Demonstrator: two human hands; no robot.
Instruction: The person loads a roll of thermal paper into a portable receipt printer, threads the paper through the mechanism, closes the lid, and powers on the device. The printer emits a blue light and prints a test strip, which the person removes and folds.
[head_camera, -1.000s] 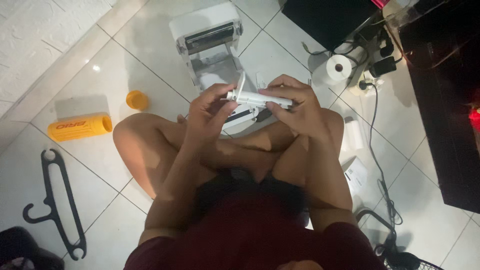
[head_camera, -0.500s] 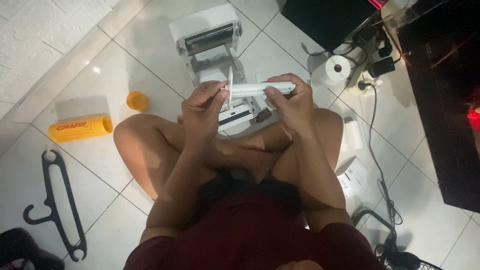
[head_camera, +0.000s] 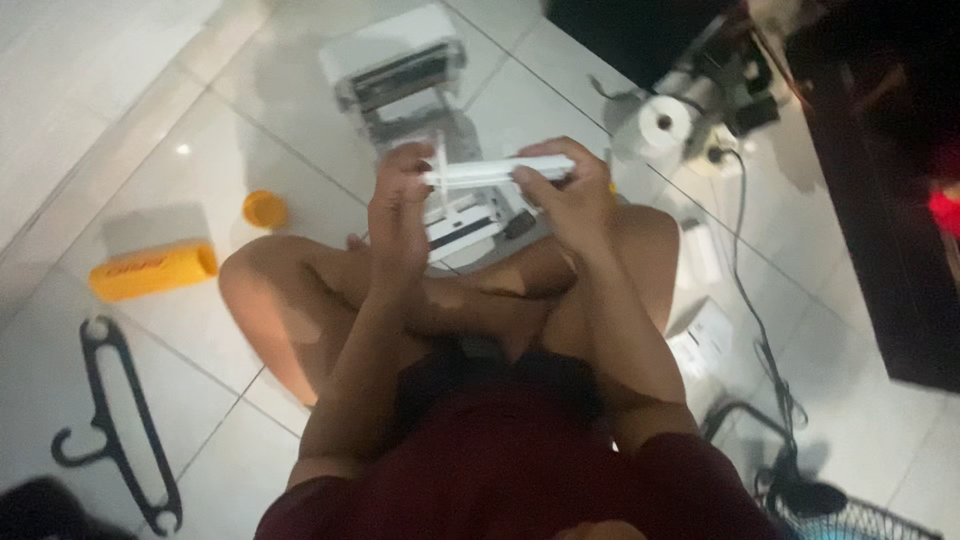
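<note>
Both hands are gripping a white plastic spindle (head_camera: 497, 171), a long slim bar lying level with a thin flat flange standing crosswise near its left end. The left hand (head_camera: 398, 215) is curling around that left end, fingers closed on it; the right hand (head_camera: 562, 200) is pinching the other end from below. The bar is hovering above the crossed legs, just in front of the open white printer (head_camera: 400, 65) sitting on the tiled floor (head_camera: 200, 120).
</note>
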